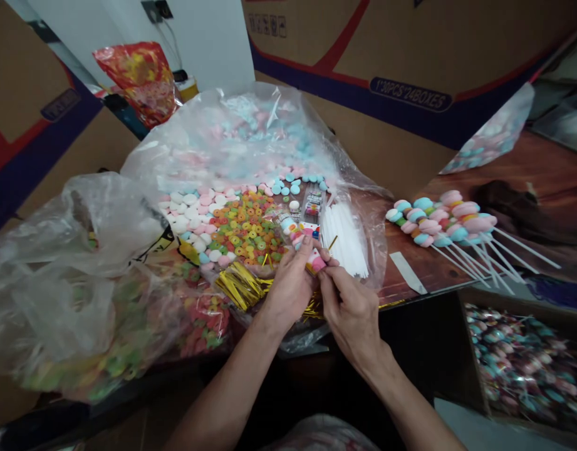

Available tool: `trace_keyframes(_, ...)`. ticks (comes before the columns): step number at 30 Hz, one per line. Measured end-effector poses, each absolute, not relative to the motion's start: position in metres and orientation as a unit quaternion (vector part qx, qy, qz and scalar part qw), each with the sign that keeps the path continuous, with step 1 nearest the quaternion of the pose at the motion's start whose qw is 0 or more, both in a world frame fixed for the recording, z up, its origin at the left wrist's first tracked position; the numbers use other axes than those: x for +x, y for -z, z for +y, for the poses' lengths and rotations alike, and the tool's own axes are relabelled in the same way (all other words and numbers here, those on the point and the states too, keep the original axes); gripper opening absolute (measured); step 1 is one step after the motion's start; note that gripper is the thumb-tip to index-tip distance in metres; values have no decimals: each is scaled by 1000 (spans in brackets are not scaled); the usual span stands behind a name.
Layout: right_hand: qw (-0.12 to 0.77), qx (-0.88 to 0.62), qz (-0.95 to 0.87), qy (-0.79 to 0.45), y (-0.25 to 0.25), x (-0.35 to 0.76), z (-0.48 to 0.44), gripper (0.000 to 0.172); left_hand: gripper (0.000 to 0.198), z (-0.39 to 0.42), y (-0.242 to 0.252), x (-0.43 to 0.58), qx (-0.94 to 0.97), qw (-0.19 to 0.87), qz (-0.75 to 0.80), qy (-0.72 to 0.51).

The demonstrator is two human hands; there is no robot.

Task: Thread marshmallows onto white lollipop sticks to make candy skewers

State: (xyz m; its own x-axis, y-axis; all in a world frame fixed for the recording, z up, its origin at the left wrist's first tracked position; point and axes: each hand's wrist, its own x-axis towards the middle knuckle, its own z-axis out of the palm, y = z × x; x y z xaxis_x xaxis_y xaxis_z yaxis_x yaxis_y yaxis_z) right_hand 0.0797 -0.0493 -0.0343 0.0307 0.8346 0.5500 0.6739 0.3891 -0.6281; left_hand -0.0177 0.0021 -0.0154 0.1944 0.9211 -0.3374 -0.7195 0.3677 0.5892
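Observation:
My left hand (292, 285) is closed around a marshmallow candy skewer (295, 234) in a clear printed wrapper, its top pointing up and away to the left. At the lower end of the wrapper, my right hand (351, 307) pinches with thumb and forefinger. A gold twist tie (334, 242) sticks up from between the hands; the fingers partly hide it. Just beyond the hands lie flat printed wrappers (313, 203). Bundled gold twist ties (241, 287) lie left of my left hand, and white sticks (345, 241) lie beyond my right hand.
Ring gummies (248, 228) and pastel marshmallows (189, 210) are heaped ahead, under a large clear bag (269, 119). Bagged gummies (104, 338) stand left. Unwrapped skewers (445, 219) lie right, above a box of wrapped ones (527, 357). Large cartons (363, 44) stand behind.

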Motion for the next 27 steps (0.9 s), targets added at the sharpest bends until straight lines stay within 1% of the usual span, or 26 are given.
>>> trace_keyframes(3,426,-553,-701,-149,28,89,-56,20,23,7,17,-26,132,765,333,-536)
trace_keyframes(6,382,-561,-675,-288,22,102,-66,23,22,8,16,-32,130,755,339,-546)
trace_keyframes(8,384,-561,-644,-351,23,105,-69,27,18,5,15,-30,133,758,329,-547)
trace_keyframes(9,393,-563,-630,-363,24,103,-69,28,17,2,14,-27,132,760,322,-549)
trace_keyframes(14,436,-568,-614,-331,32,87,-63,27,15,-8,13,-16,158,750,316,-559)
trace_keyframes(20,460,-567,-620,-288,33,78,-54,24,33,-14,23,-19,228,742,360,-517)
trace_keyframes(22,472,-564,-618,-279,33,76,-51,23,36,-18,27,-22,268,733,372,-502)
trace_keyframes(24,481,-555,-622,-271,33,75,-49,22,35,-21,28,-27,296,730,379,-486)
trace_keyframes(27,484,-540,-640,-253,31,73,-49,19,31,-22,22,-36,289,750,365,-471)
